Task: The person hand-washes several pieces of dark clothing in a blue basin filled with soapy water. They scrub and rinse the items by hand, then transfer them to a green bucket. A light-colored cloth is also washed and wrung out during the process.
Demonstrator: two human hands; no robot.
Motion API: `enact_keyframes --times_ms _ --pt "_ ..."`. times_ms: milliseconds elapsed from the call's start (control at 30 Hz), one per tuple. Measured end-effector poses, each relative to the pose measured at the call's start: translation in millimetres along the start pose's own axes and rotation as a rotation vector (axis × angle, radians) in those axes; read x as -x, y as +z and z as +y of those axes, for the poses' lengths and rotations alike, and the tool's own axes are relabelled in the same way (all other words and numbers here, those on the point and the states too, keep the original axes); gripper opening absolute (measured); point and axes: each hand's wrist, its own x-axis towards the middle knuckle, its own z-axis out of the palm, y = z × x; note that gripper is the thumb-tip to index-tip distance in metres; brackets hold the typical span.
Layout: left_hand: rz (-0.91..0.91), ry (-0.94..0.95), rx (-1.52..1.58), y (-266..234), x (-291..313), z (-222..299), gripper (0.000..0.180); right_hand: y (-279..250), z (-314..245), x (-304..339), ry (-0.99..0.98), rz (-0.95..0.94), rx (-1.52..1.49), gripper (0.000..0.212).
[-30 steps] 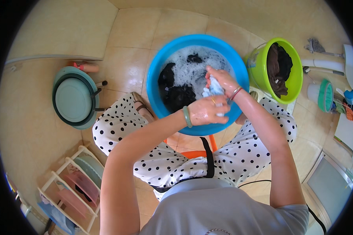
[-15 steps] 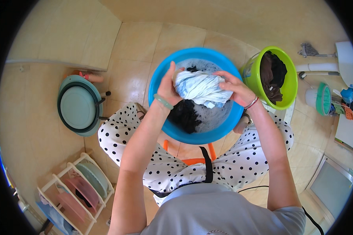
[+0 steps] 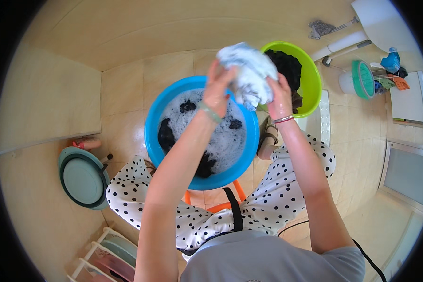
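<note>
A wet, bunched white and light-blue cloth [image 3: 251, 75] is held up between my hands, over the gap between the blue basin and the green bucket. My left hand [image 3: 217, 89], with a pale green bangle at its wrist, presses its left side; the fingers are slightly blurred. Around the lower right side of the cloth curl the fingers of my right hand [image 3: 280, 97]. Below, the round blue basin [image 3: 153, 141] holds foamy water with dark fabric [image 3: 166, 135] partly sunk in it. The lime-green bucket [image 3: 310, 87], right of the basin, contains black and brown clothes [image 3: 286, 68].
Folded grey-green basins [image 3: 84, 181] lean by the left wall. A white rack [image 3: 91, 256] with more basins stands at lower left. At right are a white and green bin [image 3: 362, 80] and a white pipe [image 3: 345, 43]. An orange stool leg [image 3: 239, 190] shows between my knees.
Both hands have lifted the cloth up and to the right, from above the basin toward the green bucket. The cloth has loosened from a twisted roll into a bunch. The view has shifted too.
</note>
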Motion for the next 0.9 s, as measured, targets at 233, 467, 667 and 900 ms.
enact_keyframes --times_ms 233,467,667,900 --pt "-0.399 0.197 -0.332 107 -74 -116 0.064 -73 -11 -35 -0.121 0.581 -0.211 0.035" --pt "-0.403 0.13 -0.56 130 -53 -221 0.055 -203 34 -81 -0.244 0.605 0.712 0.063" --pt "-0.213 -0.039 -0.003 64 -3 -180 0.035 -156 15 -61 -0.355 0.755 1.818 0.053" --pt "0.36 -0.235 0.031 -134 0 -163 0.031 -6 68 -16 -0.029 -0.384 0.761 0.029"
